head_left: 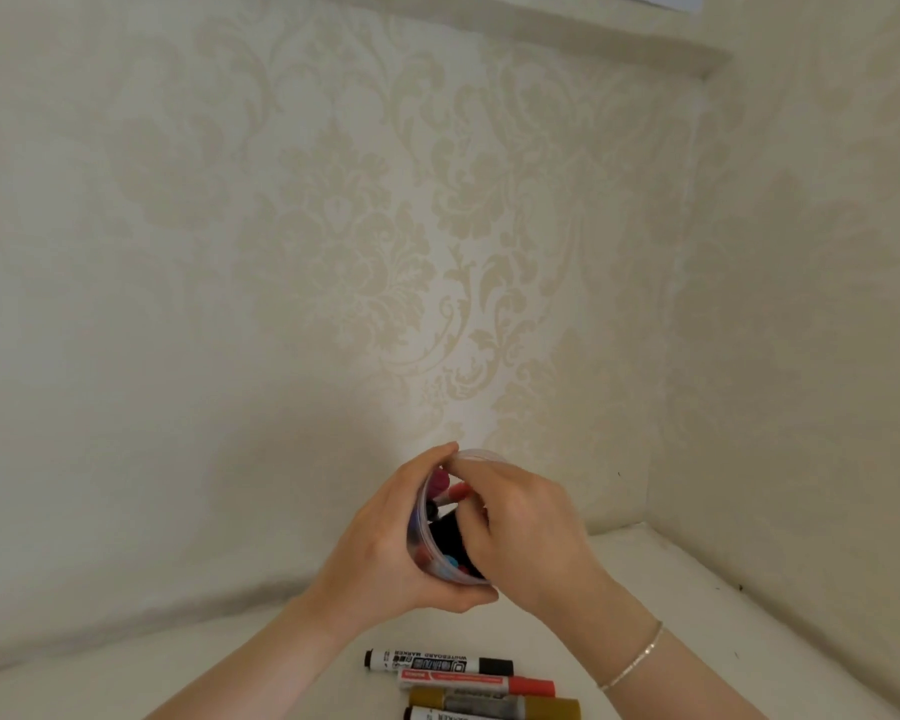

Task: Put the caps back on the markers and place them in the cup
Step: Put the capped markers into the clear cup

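Head view: your left hand wraps the clear cup of markers above the white table; your right hand reaches inside, grip hidden. Four capped markers lie below.

left hand holding cup, markers below

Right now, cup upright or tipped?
Tipped. The left hand holds the cup with its mouth turned toward the camera; markers show inside, and the right hand reaches in.
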### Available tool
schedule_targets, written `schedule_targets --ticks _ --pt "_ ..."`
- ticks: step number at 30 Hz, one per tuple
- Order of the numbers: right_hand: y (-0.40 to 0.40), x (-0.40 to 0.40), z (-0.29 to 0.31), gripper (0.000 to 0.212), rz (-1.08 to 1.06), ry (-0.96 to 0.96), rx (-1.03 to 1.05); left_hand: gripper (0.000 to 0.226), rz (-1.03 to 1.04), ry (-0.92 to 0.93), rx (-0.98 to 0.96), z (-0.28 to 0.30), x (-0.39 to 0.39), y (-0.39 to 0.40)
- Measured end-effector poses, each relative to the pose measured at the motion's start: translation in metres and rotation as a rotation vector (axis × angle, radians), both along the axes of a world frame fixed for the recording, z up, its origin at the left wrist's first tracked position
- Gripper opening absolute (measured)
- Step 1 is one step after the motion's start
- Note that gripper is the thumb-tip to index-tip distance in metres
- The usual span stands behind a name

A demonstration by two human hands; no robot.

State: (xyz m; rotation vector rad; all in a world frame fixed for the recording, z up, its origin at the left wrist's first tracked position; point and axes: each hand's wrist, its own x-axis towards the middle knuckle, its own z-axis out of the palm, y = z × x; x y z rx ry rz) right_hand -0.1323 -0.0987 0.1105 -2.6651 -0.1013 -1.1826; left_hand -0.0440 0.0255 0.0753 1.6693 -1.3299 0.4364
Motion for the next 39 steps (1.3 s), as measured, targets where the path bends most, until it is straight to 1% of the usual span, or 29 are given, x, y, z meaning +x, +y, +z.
schedule_targets --ticks 2,4,6,8,11,14,17,21,24,25,27,30,32,33,35,37,39 --pt "0.003 0.001 -0.003 0.028 0.037 0.100 0.040 0.108 -0.010 -0.003 -0.025 -0.001 0.000 -0.001" --pt "0.005 0.000 0.000 0.020 0.130 0.142 0.213 0.108 -0.017 0.020 -0.020 -0.001 0.000 0.001" --pt "0.005 0.000 0.003 0.018 0.183 0.159 0.355 0.112 -0.025 0.041 0.001 -0.003 0.000 0.003" --pt "0.007 0.000 0.003 0.017 0.160 0.135 0.394 0.114 -0.034 0.037 0.008 -0.004 0.000 0.005" --pt "0.013 0.002 -0.001 0.016 0.108 0.087 0.371 0.110 -0.041 0.009 0.015 -0.002 -0.002 0.005" --pt "0.015 0.003 -0.004 0.015 0.136 0.115 0.331 0.107 -0.038 -0.038 0.019 0.000 -0.004 0.005" --pt "0.015 0.003 -0.002 0.017 0.145 0.198 0.275 0.106 -0.036 -0.053 0.018 -0.002 -0.002 0.006" --pt "0.014 0.003 0.005 0.007 0.143 0.344 0.225 0.113 -0.037 -0.021 0.031 -0.008 0.000 0.007" --pt "0.011 0.004 0.007 0.017 0.143 0.384 0.237 0.114 -0.036 0.003 0.042 -0.008 0.001 0.006" --pt "0.009 0.004 0.008 0.017 0.151 0.376 0.246 0.113 -0.035 0.008 0.047 -0.008 0.001 0.007" --pt "0.006 0.001 0.011 0.026 0.136 0.328 0.220 0.112 -0.035 0.001 0.060 -0.005 0.001 0.007" --pt "0.003 -0.002 0.014 0.036 0.087 0.261 0.060 0.113 -0.040 -0.014 0.065 0.000 0.001 0.006" --pt "0.003 -0.004 0.014 0.038 0.042 0.250 -0.053 0.114 -0.042 -0.011 0.066 0.003 0.001 0.006" --pt "0.002 -0.004 0.012 0.037 0.040 0.242 -0.075 0.114 -0.041 -0.014 0.071 0.004 0.000 0.006" --pt "0.001 -0.005 0.009 0.031 0.060 0.205 -0.054 0.115 -0.045 -0.033 0.084 0.006 0.000 0.006" --pt "0.003 -0.006 0.006 0.025 0.101 0.162 0.030 0.114 -0.050 -0.045 0.086 0.006 0.001 0.005" --pt "0.004 -0.004 0.004 0.024 0.133 0.130 0.124 0.114 -0.053 -0.040 0.076 0.006 0.000 0.005"
